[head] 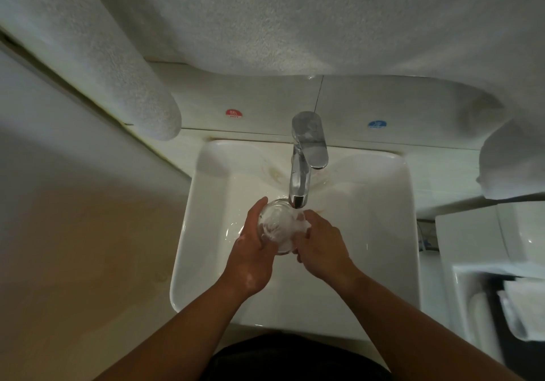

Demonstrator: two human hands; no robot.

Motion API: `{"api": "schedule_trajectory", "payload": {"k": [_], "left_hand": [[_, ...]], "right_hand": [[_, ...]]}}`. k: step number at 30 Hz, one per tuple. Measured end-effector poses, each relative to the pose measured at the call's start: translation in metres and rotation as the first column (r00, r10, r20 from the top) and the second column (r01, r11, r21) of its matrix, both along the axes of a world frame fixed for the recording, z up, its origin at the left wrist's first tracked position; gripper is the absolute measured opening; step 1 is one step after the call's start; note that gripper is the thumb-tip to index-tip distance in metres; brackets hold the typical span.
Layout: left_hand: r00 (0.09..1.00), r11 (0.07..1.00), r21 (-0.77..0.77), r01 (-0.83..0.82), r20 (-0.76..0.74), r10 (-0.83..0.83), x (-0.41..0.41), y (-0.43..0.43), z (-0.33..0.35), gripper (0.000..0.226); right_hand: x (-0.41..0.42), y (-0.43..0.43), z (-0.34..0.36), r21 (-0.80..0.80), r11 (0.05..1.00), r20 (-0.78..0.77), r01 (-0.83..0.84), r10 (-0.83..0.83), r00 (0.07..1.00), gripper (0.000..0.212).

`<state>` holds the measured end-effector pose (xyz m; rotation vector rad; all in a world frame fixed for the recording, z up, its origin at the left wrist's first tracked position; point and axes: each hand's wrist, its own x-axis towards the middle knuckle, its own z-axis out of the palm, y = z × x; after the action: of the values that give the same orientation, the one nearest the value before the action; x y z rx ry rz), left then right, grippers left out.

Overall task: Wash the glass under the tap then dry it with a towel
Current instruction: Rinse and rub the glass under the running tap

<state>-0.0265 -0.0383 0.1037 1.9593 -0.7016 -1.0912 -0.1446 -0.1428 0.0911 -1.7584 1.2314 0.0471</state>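
A clear glass [275, 224] covered in white foam sits just below the spout of the chrome tap [300, 180], over the white sink [383, 233]. My left hand [253, 251] wraps around the glass from the left. My right hand [320, 245] presses on its right side, fingertips in the foam near the rim. A white towel [265, 21] hangs above, filling the top of the view, with a rolled part [97, 56] at the left. I cannot see water running.
Red hot [234, 113] and blue cold [377, 124] stickers sit on the tiled ledge behind the tap. A beige counter [88, 248] lies left of the sink. A white fixture [501, 262] with folded cloths stands at the right.
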Motion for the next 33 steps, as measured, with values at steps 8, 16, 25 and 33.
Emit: {"api": "schedule_trajectory", "payload": {"k": [8,16,25,33], "left_hand": [[1.0,1.0,0.007,-0.023,-0.019,0.023,-0.007,-0.004,0.0,0.065],[0.96,0.995,-0.015,-0.103,-0.265,0.096,-0.001,-0.005,0.0,0.077],[0.894,0.993,-0.024,-0.115,-0.439,0.093,-0.001,-0.003,-0.006,0.079],[0.876,0.986,-0.038,-0.162,-0.466,0.126,0.002,0.0,-0.006,0.08]], "right_hand": [[0.003,0.007,-0.002,0.097,0.992,0.054,0.077,-0.083,0.995,0.024],[0.001,0.0,-0.012,-0.121,0.992,-0.053,0.02,-0.027,0.998,0.047],[-0.01,-0.005,-0.009,-0.024,0.997,-0.035,0.068,-0.069,0.997,0.037],[-0.004,-0.006,-0.009,-0.021,1.0,-0.027,0.017,-0.017,1.0,0.032]]}}
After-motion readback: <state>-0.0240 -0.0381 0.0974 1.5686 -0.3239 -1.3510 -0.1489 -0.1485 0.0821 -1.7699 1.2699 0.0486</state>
